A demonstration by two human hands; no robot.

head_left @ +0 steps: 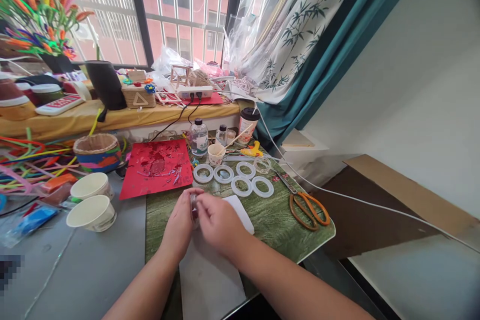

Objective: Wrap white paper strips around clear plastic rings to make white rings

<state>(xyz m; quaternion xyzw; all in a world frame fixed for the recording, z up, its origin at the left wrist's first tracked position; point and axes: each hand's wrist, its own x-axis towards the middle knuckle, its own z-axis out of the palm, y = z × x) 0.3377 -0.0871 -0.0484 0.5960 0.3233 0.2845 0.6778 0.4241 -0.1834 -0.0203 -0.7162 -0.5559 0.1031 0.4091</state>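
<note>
Over a white board (pixel 210 280) my two hands meet. My left hand (pixel 182 222) is curled round a small clear item (pixel 194 204), too hidden to name. On its right side, my right hand (pixel 217 220) is closed with fingertips pressed against the same item. A bit of dark red shows between the hands. Just beyond them lie several translucent white rings (pixel 241 186). A white rectangular piece (pixel 242 212) is partly behind my right hand. The red sheet (pixel 155 167), with shiny scraps on it, lies beyond my left hand.
Orange-handled scissors (pixel 309 210) lie at the right. Behind the rings stand a small cup (pixel 216 154) with a stick, a clear bottle (pixel 199 137) and a lidded coffee cup (pixel 248 125). Two white bowls (pixel 92 214) sit left. A white cable (pixel 360 195) crosses the right side.
</note>
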